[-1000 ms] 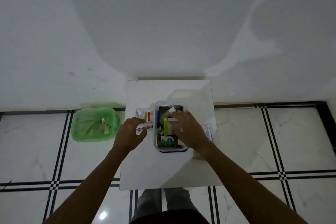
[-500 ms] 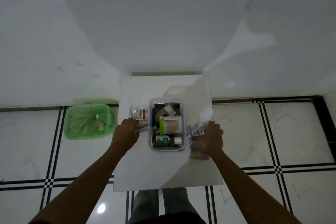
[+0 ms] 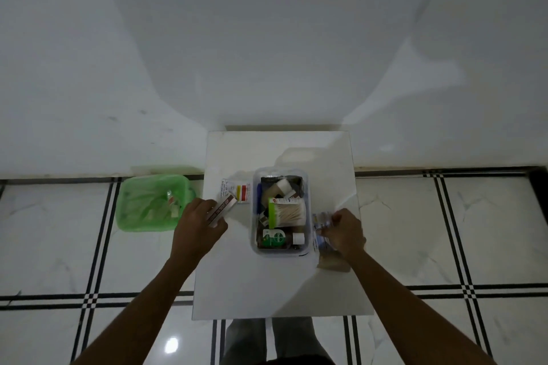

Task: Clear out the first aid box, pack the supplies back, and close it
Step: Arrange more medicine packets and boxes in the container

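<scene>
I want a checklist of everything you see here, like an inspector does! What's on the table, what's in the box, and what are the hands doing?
Surface: white table, bare at the near end.
Job's things: clear first aid box, lid off, holding a cotton swab pack, a brown bottle with a green label and a dark item at the far end; small printed packet on the table left of the box.
Clutter: nothing seen.
Grips: left hand closed on a slim carton; right hand closed on shiny blister strips right of the box.
Cables: nothing seen.
Surroundings: green bin on the tiled floor left of the table; white wall behind.
</scene>
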